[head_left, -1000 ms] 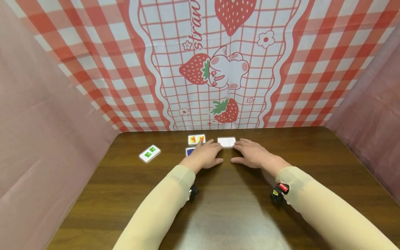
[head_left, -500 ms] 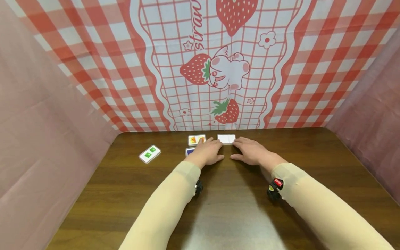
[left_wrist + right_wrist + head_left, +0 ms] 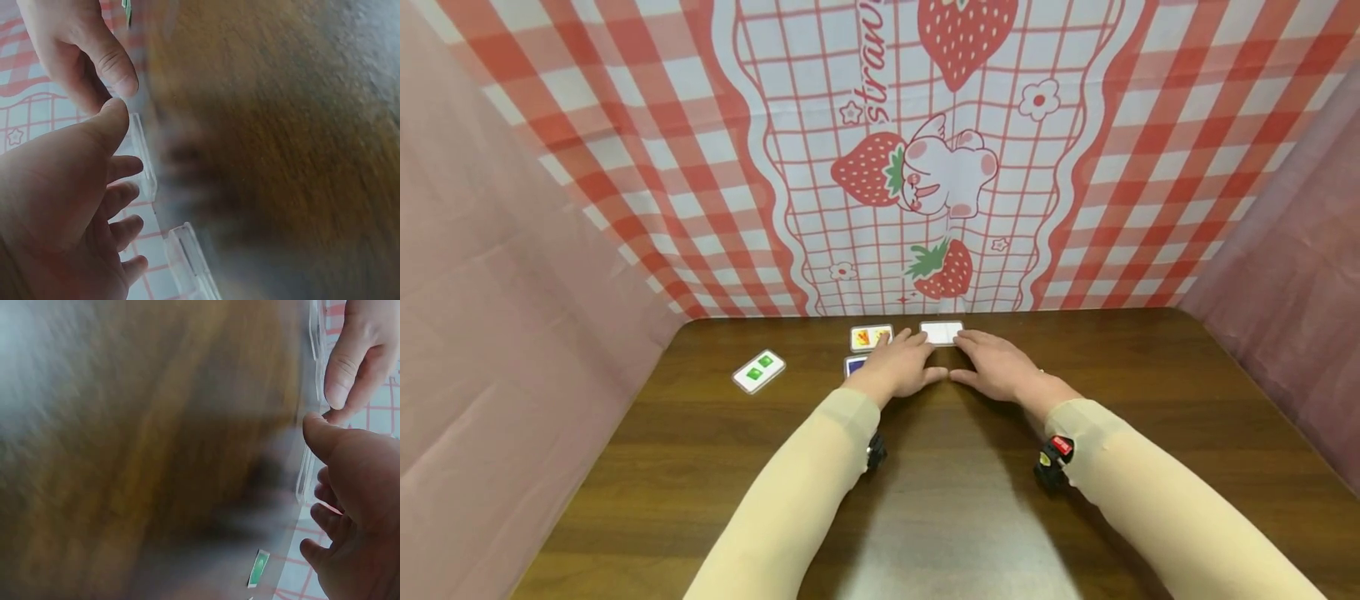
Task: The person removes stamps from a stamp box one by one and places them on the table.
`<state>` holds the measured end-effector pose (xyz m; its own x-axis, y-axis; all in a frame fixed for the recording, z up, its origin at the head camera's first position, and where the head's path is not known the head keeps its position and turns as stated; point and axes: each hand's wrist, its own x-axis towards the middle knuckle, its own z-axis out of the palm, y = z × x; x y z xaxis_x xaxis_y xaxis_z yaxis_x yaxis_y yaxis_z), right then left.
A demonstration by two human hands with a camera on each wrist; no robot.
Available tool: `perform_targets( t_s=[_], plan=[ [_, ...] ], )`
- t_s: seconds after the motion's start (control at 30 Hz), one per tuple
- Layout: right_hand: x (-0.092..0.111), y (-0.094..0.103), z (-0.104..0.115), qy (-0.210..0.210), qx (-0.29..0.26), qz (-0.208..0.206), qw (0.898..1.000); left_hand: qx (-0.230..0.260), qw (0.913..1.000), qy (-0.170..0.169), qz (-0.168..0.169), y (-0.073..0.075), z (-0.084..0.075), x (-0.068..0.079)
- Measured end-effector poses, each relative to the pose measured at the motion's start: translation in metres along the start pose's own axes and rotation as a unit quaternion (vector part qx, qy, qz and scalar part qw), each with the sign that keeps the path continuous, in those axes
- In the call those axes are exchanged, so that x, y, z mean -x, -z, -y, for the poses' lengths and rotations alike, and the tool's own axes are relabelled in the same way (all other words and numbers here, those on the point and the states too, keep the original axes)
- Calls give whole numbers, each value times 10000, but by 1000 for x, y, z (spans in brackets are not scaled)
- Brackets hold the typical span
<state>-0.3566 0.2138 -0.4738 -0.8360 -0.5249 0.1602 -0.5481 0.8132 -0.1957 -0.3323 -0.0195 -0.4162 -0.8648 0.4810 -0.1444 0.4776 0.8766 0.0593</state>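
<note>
A white card [image 3: 942, 332] with a faint line down its middle lies flat near the table's back edge. On its left side my left hand [image 3: 901, 367] has its fingertips at the card's edge. Opposite it, the right hand [image 3: 996, 367] reaches its fingers to the right edge. Both hands have relaxed fingers, and the thumbs point at each other, almost meeting. A card with orange pictures [image 3: 862, 338] and a dark blue card [image 3: 853, 365] lie partly covered by the left hand. In the right wrist view, a small green-centred piece [image 3: 258, 569] shows beyond the right fingers.
A card with two green pictures [image 3: 758, 372] lies tilted at the left of the brown wooden table [image 3: 685, 467]. A checked strawberry cloth [image 3: 760, 167] hangs right behind the table's back edge. Pink cloth [image 3: 490, 250] hangs at both sides.
The white card has slid slightly toward the back edge between the hands, mostly in the first half second. The right hand has shifted a little left, and the thumbs have come closer together.
</note>
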Motion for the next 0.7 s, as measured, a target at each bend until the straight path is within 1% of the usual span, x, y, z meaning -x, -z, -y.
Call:
perform_targets(
  t_s=[0.03,0.07,0.17,0.27,0.33,0.4,0.57,0.7],
  plan=[
    [0,-5,-3,37,-50,-107,9999,-7,10000,2,-17,1,0,1],
    [1,-6,-2,46,-112,-151,9998,-10,10000,4,-46,1,1,3],
    [11,10,23,10,-283,-75,9996,36,9998,-36,-180,2,4,9],
    [21,27,51,-50,-547,14,9985,145,9993,-100,-337,2,12,17],
    [25,31,62,-66,-727,10,9973,244,9986,-153,-453,3,19,24],
    [27,32,69,-82,-827,44,9965,365,9977,-162,-549,2,26,32],
    [25,28,77,-11,-1122,157,9936,628,9953,-148,-724,-1,45,51],
    [24,27,83,44,-1268,162,9918,771,9933,-190,-841,0,55,64]
  ],
)
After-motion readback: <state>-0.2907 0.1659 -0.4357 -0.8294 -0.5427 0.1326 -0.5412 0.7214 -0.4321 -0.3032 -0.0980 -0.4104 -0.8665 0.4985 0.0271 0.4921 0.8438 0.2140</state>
